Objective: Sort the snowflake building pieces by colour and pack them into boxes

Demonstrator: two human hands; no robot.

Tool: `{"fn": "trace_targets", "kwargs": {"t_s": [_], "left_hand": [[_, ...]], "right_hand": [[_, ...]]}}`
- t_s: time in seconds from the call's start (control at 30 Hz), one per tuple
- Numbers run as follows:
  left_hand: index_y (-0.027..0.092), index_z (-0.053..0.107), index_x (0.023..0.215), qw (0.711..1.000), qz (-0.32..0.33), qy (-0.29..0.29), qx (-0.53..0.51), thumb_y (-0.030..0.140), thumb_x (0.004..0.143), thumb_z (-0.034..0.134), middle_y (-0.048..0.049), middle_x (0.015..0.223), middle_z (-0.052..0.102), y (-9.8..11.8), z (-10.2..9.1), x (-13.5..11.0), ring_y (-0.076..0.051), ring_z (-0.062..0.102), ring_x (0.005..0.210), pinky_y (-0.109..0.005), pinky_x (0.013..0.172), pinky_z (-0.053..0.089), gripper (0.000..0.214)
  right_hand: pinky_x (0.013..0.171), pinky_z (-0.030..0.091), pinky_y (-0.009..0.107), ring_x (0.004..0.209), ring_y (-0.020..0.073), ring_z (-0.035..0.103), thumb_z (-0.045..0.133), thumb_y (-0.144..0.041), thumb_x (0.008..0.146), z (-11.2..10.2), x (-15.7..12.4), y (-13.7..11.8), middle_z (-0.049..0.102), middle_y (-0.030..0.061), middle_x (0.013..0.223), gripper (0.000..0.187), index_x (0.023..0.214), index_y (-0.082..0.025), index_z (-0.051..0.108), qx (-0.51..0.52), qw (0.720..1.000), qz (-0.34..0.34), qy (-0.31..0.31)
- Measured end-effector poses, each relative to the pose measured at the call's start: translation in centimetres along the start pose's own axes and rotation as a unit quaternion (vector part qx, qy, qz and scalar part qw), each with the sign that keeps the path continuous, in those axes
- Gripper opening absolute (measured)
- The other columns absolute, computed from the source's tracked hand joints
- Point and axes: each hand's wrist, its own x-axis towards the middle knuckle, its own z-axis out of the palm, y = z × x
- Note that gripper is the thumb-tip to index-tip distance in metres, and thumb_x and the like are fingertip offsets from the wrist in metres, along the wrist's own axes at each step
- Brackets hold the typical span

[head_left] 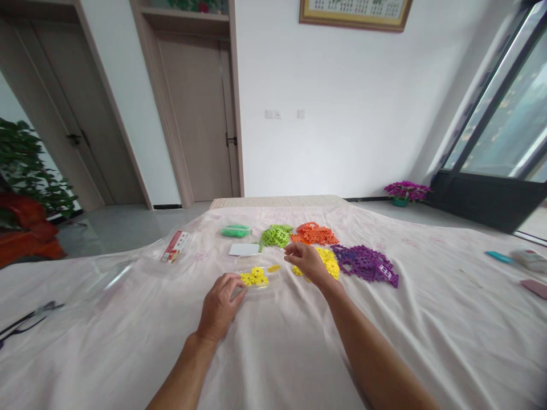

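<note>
Steady the box's left end and place pieces low, so none skip over the rim. Left hand (223, 302): fingers curled, thumb apart, touching the shallow clear plastic box (258, 287); firm grip or just resting, can't tell. Yellow flower-shaped plastic pieces (256, 277) lie inside. Right hand (305, 261): fingers bent, above the yellow plastic pile (329, 263); can't tell if it pinches anything. Beyond: lime-green pile (277, 234), orange pile (315, 233); purple pile (367, 263) to the right.

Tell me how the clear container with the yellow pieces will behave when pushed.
The clear plastic container probably flexes a little, since its walls look thin. It may catch on the creased cloth beneath. The yellow flower-shaped pieces would likely shift, lying loose inside.
</note>
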Motion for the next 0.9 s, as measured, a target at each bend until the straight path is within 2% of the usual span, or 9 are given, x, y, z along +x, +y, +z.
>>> {"fn": "trace_targets", "kwargs": {"t_s": [0.1,0.2,0.37,0.57,0.7,0.8,0.9], "left_hand": [[0.024,0.064,0.088,1.0,0.007,0.011,0.003,0.023,0.085,0.062,-0.0029,0.1,0.066,0.1,-0.1,0.1,-0.019,0.063,0.098,-0.033,0.086,0.054,0.004],[0.024,0.064,0.088,1.0,0.008,0.015,0.007,0.022,0.085,0.062,-0.0027,0.1,0.066,0.2,-0.1,0.2,-0.019,0.064,0.097,-0.032,0.085,0.054,0.004],[0.024,0.063,0.088,1.0,0.009,0.007,0.015,0.022,0.086,0.062,-0.0025,0.101,0.066,0.2,-0.1,0.1,-0.018,0.063,0.097,-0.032,0.085,0.053,0.003],[0.024,0.063,0.087,1.0,0.012,0.012,0.019,0.021,0.086,0.062,-0.0027,0.1,0.066,0.1,-0.1,0.1,-0.018,0.063,0.096,-0.031,0.085,0.053,0.003],[0.024,0.063,0.088,1.0,0.01,0.01,0.018,0.022,0.086,0.062,-0.0025,0.101,0.066,0.0,-0.1,0.1,-0.018,0.063,0.097,-0.031,0.086,0.053,0.003],[0.024,0.063,0.088,1.0,0.005,0.005,0.014,0.022,0.086,0.062,-0.0025,0.101,0.066,0.0,-0.1,0.1,-0.018,0.063,0.098,-0.032,0.086,0.053,0.004],[0.025,0.064,0.089,1.0,0.001,0.001,0.009,0.022,0.086,0.062,-0.0025,0.102,0.065,0.0,-0.1,0.1,-0.019,0.063,0.1,-0.033,0.088,0.053,0.004]], "right_hand": [[0.079,0.044,0.029,0.089,0.019,0.061,0.064,-0.02,0.077,-1.0,-0.1,1.1,0.07,0.0062,0.098,0.024,0.1,-0.019,0.071,-0.15,0.988,0.023,-0.013],[0.091,0.039,0.033,0.107,0.0242,0.054,0.067,-0.022,0.077,-2.0,-0.6,1.8,0.066,0.0074,0.113,0.029,0.105,-0.023,0.073,-0.296,0.952,0.034,-0.064],[0.092,0.034,0.035,0.115,0.0269,0.046,0.067,-0.028,0.079,-2.1,-1.0,1.8,0.06,0.0071,0.121,0.033,0.112,-0.029,0.072,-0.384,0.914,0.054,-0.116],[0.091,0.032,0.035,0.116,0.0275,0.044,0.069,-0.027,0.076,-1.7,-1.1,2.0,0.059,0.0079,0.121,0.035,0.111,-0.027,0.07,-0.381,0.916,0.057,-0.113],[0.086,0.034,0.03,0.111,0.0253,0.048,0.071,-0.023,0.072,-1.9,-0.9,2.0,0.063,0.0083,0.112,0.029,0.102,-0.023,0.071,-0.358,0.928,0.047,-0.088],[0.072,0.034,0.026,0.092,0.0195,0.056,0.068,-0.022,0.074,-2.2,-0.6,1.8,0.068,0.0053,0.094,0.014,0.087,-0.021,0.07,-0.306,0.948,0.064,-0.065],[0.06,0.031,0.024,0.07,0.014,0.056,0.066,-0.026,0.075,-2.0,-0.2,1.1,0.066,0.0008,0.077,0.007,0.079,-0.019,0.066,-0.207,0.975,0.084,-0.02]]}}
